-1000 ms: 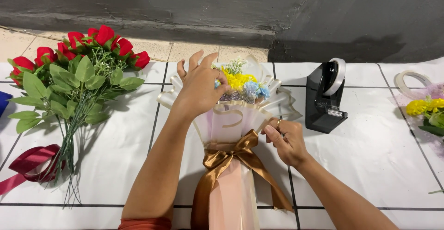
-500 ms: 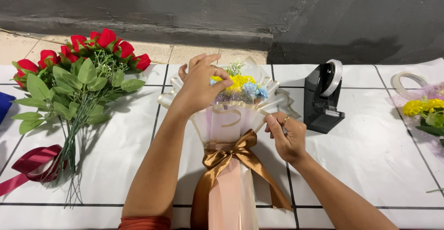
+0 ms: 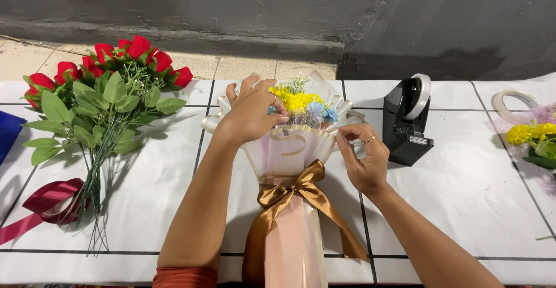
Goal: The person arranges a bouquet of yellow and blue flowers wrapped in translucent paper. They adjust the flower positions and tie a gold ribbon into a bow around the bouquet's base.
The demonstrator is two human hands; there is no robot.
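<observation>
Shifted lower since a second ago, right hand (image 3: 365, 160) pinching wrap edge (image 3: 324, 140); left hand (image 3: 252, 114) cupping bouquet (image 3: 298, 149) top (fluffing stage); gentle tugs advisable next.

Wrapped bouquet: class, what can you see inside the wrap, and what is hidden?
Inside the wrap show yellow flowers, blue flowers and a pale green sprig. The stems are covered by wrap and brown bow; the left hand hides the left side.
</observation>
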